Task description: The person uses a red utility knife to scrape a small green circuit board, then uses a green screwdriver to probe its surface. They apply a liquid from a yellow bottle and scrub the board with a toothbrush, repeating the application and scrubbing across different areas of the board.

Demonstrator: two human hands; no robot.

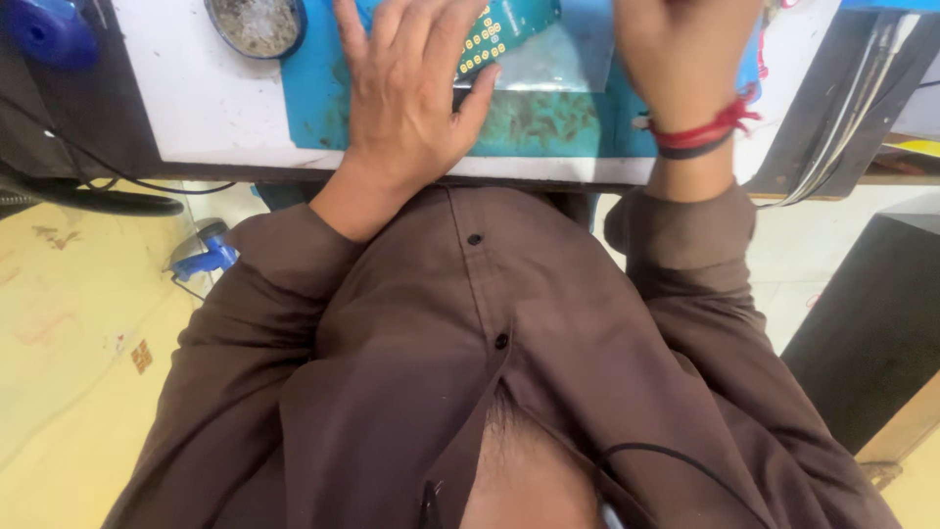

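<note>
I am pressing my open left hand [411, 93] flat on the green circuit board [494, 29] lying on the blue mat [323, 98], work seemingly unfinished, while my right hand [681, 54], cropped, hides its grip.

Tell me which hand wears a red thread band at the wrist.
The right hand; the left hand, resting flat on the green circuit board, has a bare wrist.

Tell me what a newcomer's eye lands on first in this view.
The brown shirt fills the lower frame, since the camera looks straight down the person's chest. Above it, the left hand lies flat on a blue work mat, its fingers on a teal circuit board with gold pads. The right hand, with red and black wrist bands, is at the top edge; a round dish of grey bits sits top left.
</note>
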